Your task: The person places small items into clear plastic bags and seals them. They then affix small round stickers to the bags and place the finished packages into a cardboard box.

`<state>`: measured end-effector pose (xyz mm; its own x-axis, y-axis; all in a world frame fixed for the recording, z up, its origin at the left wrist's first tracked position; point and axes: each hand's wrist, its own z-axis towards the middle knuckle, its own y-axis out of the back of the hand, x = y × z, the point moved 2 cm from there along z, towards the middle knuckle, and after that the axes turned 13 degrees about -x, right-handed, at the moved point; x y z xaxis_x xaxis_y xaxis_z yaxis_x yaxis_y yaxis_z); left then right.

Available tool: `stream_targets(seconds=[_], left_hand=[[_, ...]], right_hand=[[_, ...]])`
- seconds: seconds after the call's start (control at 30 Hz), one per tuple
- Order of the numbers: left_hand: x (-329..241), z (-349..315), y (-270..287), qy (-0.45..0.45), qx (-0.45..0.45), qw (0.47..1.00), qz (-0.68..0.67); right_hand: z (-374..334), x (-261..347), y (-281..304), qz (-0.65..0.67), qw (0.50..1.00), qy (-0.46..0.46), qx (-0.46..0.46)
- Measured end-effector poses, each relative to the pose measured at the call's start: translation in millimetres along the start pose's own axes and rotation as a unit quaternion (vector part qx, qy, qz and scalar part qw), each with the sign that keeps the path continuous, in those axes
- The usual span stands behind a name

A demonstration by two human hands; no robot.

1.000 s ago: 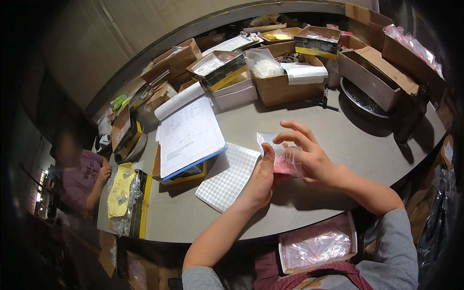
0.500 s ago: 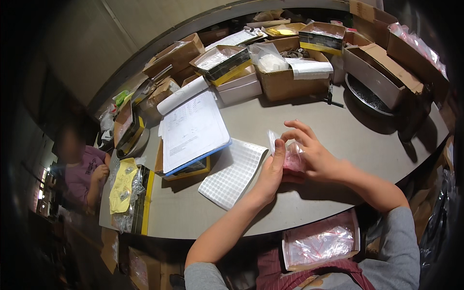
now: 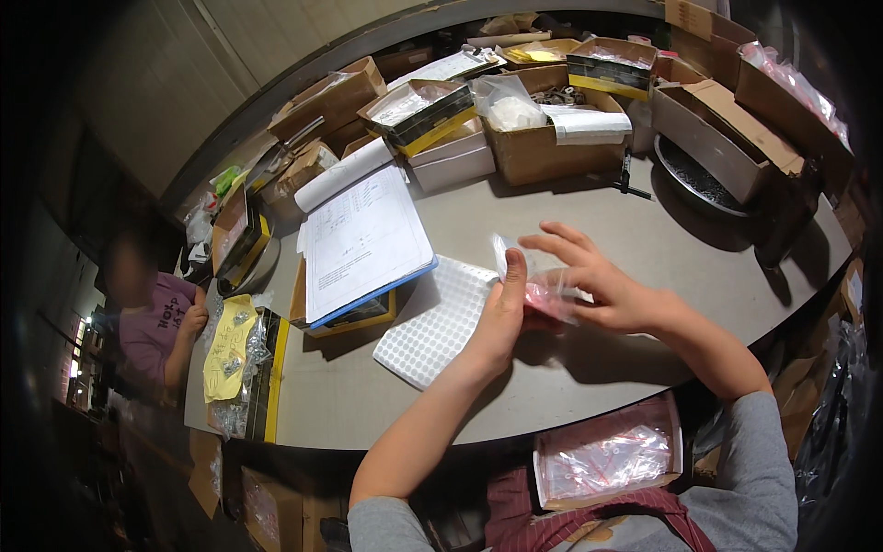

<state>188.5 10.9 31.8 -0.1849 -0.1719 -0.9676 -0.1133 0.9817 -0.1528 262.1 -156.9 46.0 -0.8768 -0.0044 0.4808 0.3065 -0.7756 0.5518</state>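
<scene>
A small clear plastic bag (image 3: 544,298) with pinkish-red contents is between my hands, above the near part of the grey table. My left hand (image 3: 497,322) grips its left side, thumb up, and a clear flap of the bag stands beside that thumb. My right hand (image 3: 612,290) is at the bag's right side, its lower fingers on the plastic and its upper fingers stretched out toward the left. What exactly lies inside the bag is too small to tell. Just left of my left hand, a sheet of round white stickers (image 3: 432,327) lies on the table.
A clipboard with papers (image 3: 368,244) rests on a box left of the sticker sheet. Cardboard boxes (image 3: 556,152) line the far edge, with a dark round pan (image 3: 704,179) at right. A tray of clear bags (image 3: 607,451) is against my body. Another person (image 3: 156,322) is at far left.
Both hands and the bag have shifted slightly left. My right upper fingers have straightened and reach farther left over the bag. The view has moved a little.
</scene>
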Motion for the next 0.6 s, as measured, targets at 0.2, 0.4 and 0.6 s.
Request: stream_targets(seconds=[0.2,0.4,0.6], left_hand=[[-4.4,-1.9,-9.9,-0.007,-0.014,1.000,0.018],[-7.1,14.0,4.0,-0.033,-0.096,0.993,-0.068],[-9.0,26.0,8.9,0.020,-0.080,0.986,-0.148]], right_hand=[[-2.8,1.0,-2.0,-0.029,0.995,0.043,-0.086],[6.6,24.6,5.4,-0.212,0.941,0.144,-0.222],[6.7,8.0,23.7,-0.122,0.964,0.073,-0.223]])
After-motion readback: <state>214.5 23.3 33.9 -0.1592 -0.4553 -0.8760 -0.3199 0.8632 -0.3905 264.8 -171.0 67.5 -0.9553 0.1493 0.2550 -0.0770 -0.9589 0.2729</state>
